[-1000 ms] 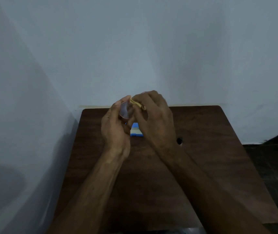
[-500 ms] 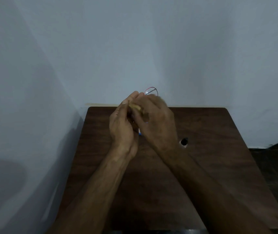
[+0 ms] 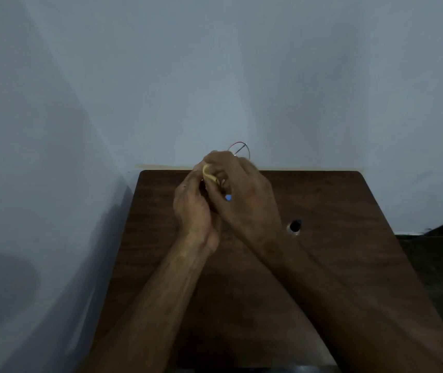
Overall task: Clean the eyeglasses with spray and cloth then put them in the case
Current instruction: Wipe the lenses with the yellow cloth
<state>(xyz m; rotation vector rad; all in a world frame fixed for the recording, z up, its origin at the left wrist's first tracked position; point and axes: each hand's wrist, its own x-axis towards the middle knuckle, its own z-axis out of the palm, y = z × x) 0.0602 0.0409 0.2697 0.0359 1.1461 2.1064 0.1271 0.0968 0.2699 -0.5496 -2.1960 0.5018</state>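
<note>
Both hands meet above the far middle of the table [image 3: 349, 265]. Left hand [image 3: 192, 211]: grip curled closed on the eyeglasses [image 3: 240, 152], whose wire rim projects at 12 o'clock past the knuckles. Right hand [image 3: 247, 197]: grip pinched tight on a yellow cloth [image 3: 209, 175]. A blue item [image 3: 228, 197] shows beneath the hands; what it is cannot be told. A round hole [image 3: 294, 226] lies in the table at 4 o'clock of the right hand.

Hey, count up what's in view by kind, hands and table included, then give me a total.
hands: 2, left hand and right hand
eyeglasses: 1
yellow cloth: 1
blue item, mostly hidden: 1
small dark object: 1
table: 1
total: 7
</note>
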